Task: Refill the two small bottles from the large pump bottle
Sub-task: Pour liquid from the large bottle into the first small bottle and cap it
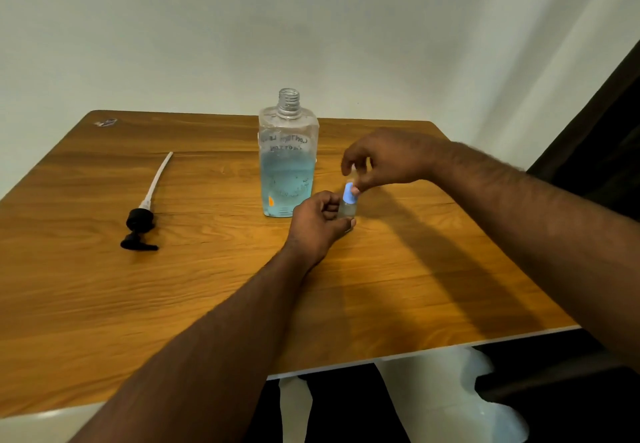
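The large clear bottle (287,165) stands upright mid-table, about half full of blue liquid, its threaded neck uncovered. Its black pump head with the white tube (143,214) lies on the table to the left. Just right of the large bottle, my left hand (317,226) is wrapped around a small clear bottle (347,210) standing on the table. My right hand (384,162) pinches the small bottle's light blue cap (349,193) from above. The cap sits at the bottle's neck, tilted. A second small bottle is not visible.
The wooden table (173,286) backs onto a white wall. A small scrap (105,122) lies at its far left corner. The table's front edge runs diagonally at the lower right, with a dark curtain (606,130) beyond the right side.
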